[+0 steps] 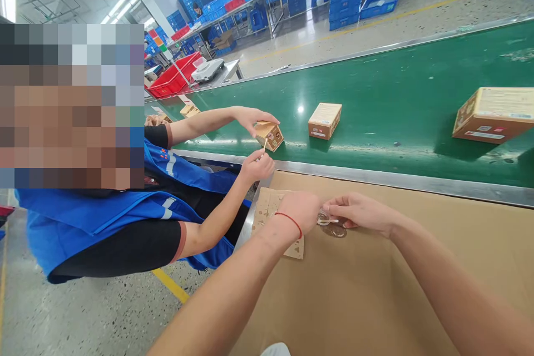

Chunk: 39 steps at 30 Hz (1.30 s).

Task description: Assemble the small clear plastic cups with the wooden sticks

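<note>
My left hand (pixel 301 211), with a red string round the wrist, is closed above a flat printed cardboard sheet (pixel 267 208) on the brown cardboard-covered table (pixel 375 278). My right hand (pixel 359 212) pinches a small clear, shiny piece (pixel 327 220) that both hands meet on; what it is I cannot make out. A round clear item (pixel 336 230) lies just below the fingers.
A co-worker in a blue vest (pixel 125 206) sits to my left, hands on a small brown box (pixel 269 134) at the green conveyor belt's (pixel 396 100) near edge. Two more boxes (pixel 324 120) (pixel 492 114) ride the belt. Blue crates and red bins stand behind.
</note>
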Motion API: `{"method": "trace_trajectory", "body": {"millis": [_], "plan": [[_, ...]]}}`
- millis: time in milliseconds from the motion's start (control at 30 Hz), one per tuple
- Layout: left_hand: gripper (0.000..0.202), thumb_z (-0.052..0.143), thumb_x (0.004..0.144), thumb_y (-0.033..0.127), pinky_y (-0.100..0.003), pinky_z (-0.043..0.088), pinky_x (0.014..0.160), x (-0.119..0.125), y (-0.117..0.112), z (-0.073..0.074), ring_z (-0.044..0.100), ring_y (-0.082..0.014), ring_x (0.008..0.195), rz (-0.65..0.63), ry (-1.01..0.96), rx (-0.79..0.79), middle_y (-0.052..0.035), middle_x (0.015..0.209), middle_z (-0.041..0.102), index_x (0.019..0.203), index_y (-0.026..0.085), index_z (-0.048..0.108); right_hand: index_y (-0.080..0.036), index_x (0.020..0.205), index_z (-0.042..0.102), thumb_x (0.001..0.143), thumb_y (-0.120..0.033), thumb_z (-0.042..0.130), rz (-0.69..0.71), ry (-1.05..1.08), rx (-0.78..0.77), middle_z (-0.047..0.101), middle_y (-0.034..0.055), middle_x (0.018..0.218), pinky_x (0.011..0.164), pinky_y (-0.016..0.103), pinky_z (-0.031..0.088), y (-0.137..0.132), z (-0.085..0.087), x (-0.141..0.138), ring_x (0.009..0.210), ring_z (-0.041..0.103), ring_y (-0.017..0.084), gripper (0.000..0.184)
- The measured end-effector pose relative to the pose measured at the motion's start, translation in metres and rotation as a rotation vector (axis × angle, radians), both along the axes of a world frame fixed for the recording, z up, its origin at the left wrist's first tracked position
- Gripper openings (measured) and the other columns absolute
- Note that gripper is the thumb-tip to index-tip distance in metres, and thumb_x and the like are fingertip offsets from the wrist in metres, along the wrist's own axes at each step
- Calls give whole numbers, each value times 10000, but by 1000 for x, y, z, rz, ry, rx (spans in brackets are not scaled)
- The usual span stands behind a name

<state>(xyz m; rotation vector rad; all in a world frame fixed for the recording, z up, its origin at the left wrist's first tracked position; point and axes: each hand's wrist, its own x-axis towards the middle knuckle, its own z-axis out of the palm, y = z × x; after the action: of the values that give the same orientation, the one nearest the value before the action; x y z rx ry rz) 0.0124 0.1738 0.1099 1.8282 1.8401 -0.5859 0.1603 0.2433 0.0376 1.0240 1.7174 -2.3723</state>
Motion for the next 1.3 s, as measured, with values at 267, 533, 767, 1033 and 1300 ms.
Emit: {"method": "trace_trajectory", "body": {"millis": [267, 533, 767, 1033, 1300], "plan": [[255, 468, 924, 194, -339, 565, 904, -12, 13, 0, 704, -223, 1061, -8, 6, 14, -100, 1089, 715, 1036, 199, 697, -153, 789, 740, 880, -434, 642, -108, -107, -88, 734, 109, 861, 538, 171, 432, 28, -26, -18, 709, 621, 124, 312], [236, 455, 901, 155, -364, 566, 935, -24, 24, -2, 689, -242, 1091, -30, 21, 18, -65, 1072, 701, 994, 179, 670, -152, 733, 751, 675, -502, 785, -98, -60, -24, 708, 81, 817, 532, 177, 391, 37, -22, -28, 710, 564, 124, 356], [258, 437, 896, 124, -375, 579, 930, -34, 28, 0, 686, -262, 1097, -43, 23, 28, -72, 1051, 692, 1017, 155, 663, -161, 830, 786, 571, -652, 839, -67, -4, 20, 622, 37, 724, 556, 227, 362, 41, -18, -32, 682, 470, 129, 558], [238, 469, 909, 185, -375, 598, 876, -38, 25, 0, 699, -261, 1071, -28, 41, 32, -99, 1065, 711, 1030, 198, 673, -172, 864, 791, 581, -686, 826, -64, 19, 64, 618, 43, 730, 550, 258, 321, 41, -25, -33, 642, 423, 127, 588], [319, 521, 936, 391, -390, 581, 894, -38, 24, -1, 683, -273, 1102, 1, 17, 36, -119, 1109, 711, 1127, 188, 677, -184, 844, 797, 586, -695, 823, -61, 41, 76, 626, 40, 727, 546, 253, 329, 39, -24, -34, 632, 425, 122, 573]]}}
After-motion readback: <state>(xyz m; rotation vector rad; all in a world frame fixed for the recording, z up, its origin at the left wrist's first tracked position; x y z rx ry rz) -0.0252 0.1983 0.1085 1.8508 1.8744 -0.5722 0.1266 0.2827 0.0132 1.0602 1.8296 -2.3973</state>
